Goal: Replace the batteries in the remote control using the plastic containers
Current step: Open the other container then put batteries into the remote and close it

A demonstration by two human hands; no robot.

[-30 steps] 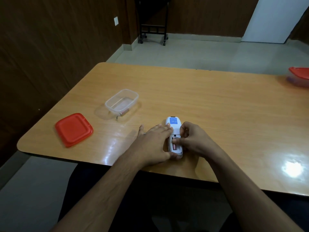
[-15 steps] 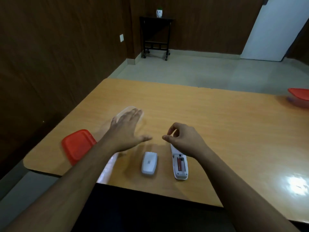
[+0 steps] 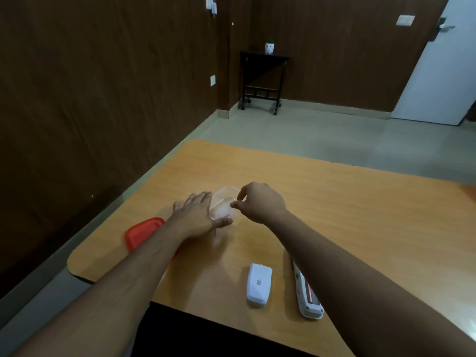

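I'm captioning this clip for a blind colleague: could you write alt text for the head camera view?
Both hands reach over a clear plastic container on a wooden table: the left hand flat beside it, the right hand pinching above it. Nearer the person lie a white battery cover, the opened remote control and a red lid.

Dark wood-panelled walls (image 3: pixel 103 86) meet a pale grey floor (image 3: pixel 322 135). In the corner stands a small black side table (image 3: pixel 262 81) on castors, a white pot (image 3: pixel 269 47) on top; right of it, a white door (image 3: pixel 443 73).
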